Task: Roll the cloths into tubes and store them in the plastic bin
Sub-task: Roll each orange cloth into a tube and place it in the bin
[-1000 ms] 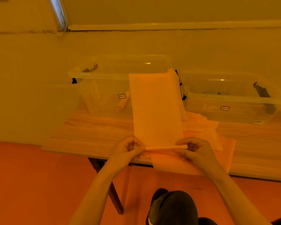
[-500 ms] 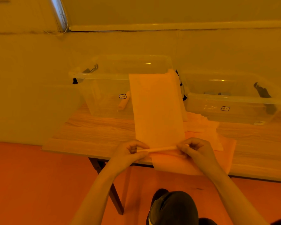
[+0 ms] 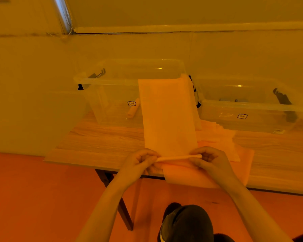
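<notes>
Head view shows the left hand [image 3: 140,162] and right hand [image 3: 210,159] pinching the cloth [image 3: 168,117] edge nearest the table [image 3: 101,142] front, now rolled a bit tighter, so the tube has only begun.

cloth between my hands [image 3: 168,116]: plain pale orange, no print
cloths under my hands [image 3: 234,154]: same orange, deeper in shade
bin ahead of my left hand [image 3: 115,81]: clear plastic, black latches, small white label
bin ahead of my right hand [image 3: 252,109]: clear, black latch, white label
table [image 3: 98,142]: light wood grain
floor [image 3: 24,198]: orange-red
wall [image 3: 33,75]: yellowish
</notes>
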